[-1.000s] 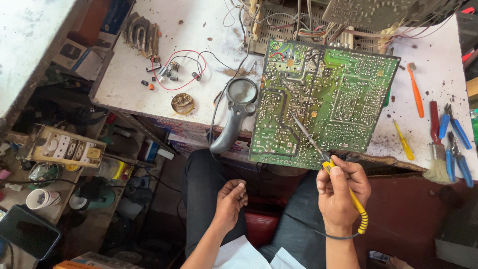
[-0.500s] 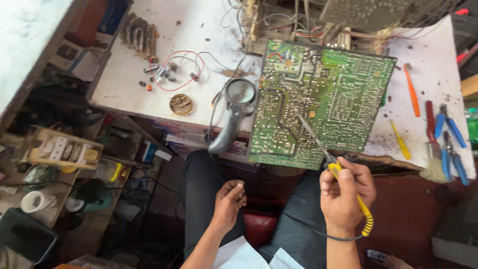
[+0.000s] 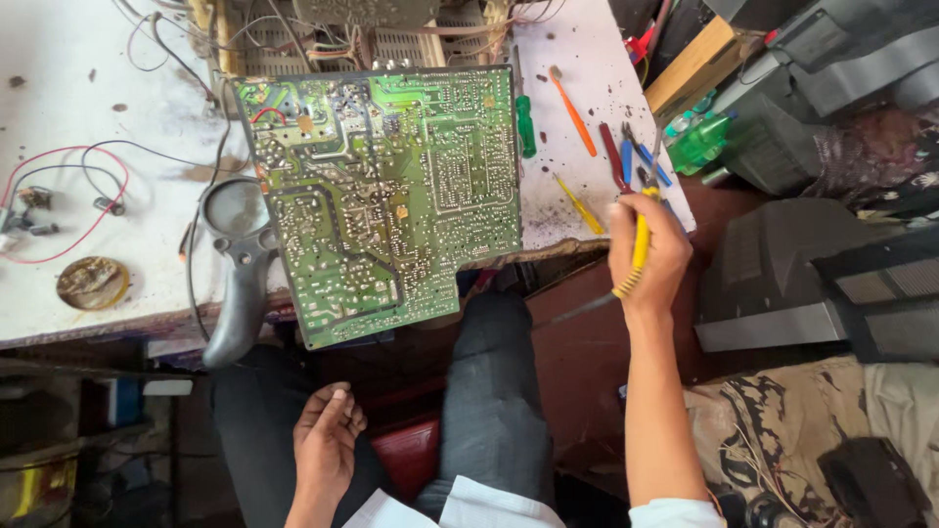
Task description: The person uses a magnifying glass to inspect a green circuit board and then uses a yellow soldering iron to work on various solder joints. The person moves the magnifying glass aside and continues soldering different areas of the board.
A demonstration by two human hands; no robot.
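A yellow-handled soldering iron (image 3: 634,256) is gripped in the closed right hand (image 3: 646,256), right of centre, off the bench edge. The green circuit board (image 3: 383,196) is seen upper centre, a magnifier (image 3: 238,264) beside it. The left hand (image 3: 326,437) is rested loosely curled, empty, lower centre.

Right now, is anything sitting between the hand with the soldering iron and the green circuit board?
Nothing visible blocks it. The right hand holds the yellow soldering iron just right of the circuit board. Between them lies only bare table edge; a yellow tool lies on it farther up.
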